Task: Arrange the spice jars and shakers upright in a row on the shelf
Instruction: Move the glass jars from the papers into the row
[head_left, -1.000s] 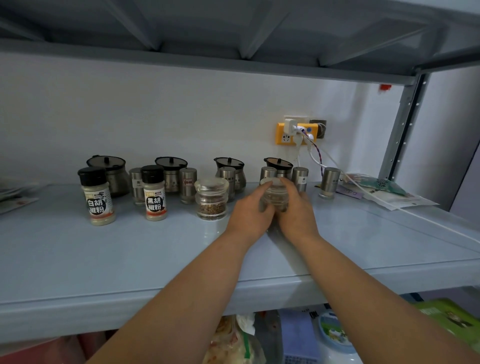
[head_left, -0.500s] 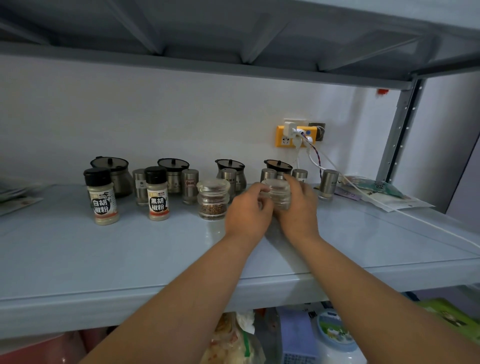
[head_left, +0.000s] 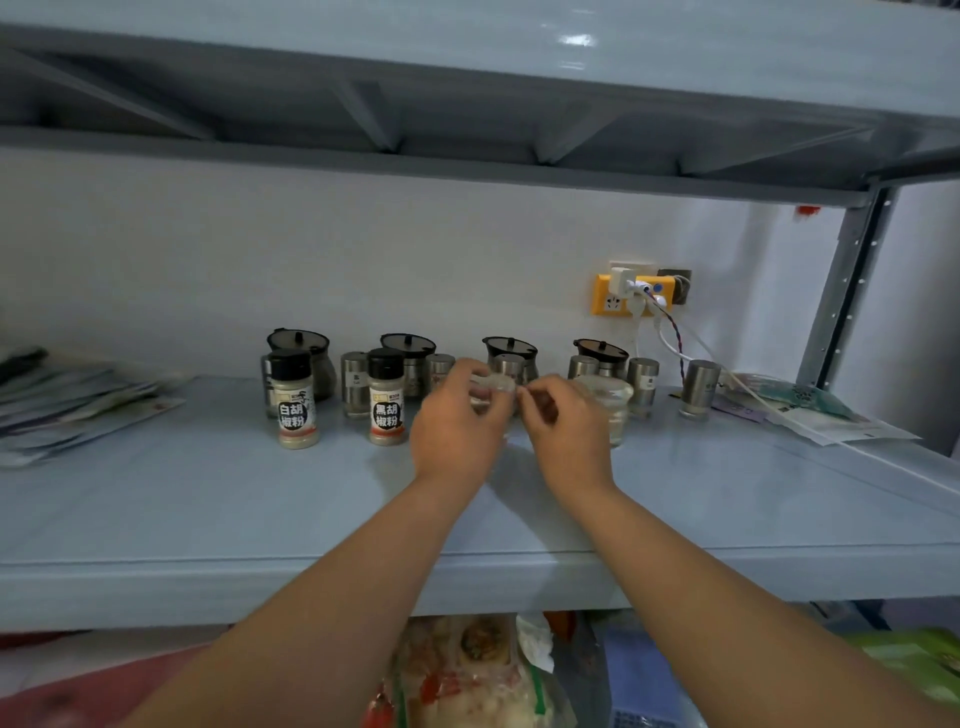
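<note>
On the shelf (head_left: 156, 509), a white pepper bottle (head_left: 296, 410) and a black pepper bottle (head_left: 387, 405) stand upright at nine o'clock from the left hand (head_left: 457, 436). Its fingers curl round a blurred lidded glass jar (head_left: 492, 388) at its one o'clock. The right hand (head_left: 569, 436) curls its fingers at that jar's three o'clock; whether they touch it is unclear. A second glass jar (head_left: 610, 410) stands at this hand's three o'clock.

Our left hand (head_left: 457, 421) grips a glass jar (head_left: 492, 388) on the shelf (head_left: 208, 509); our right hand (head_left: 569, 426), blurred, sits at its three o'clock.
</note>
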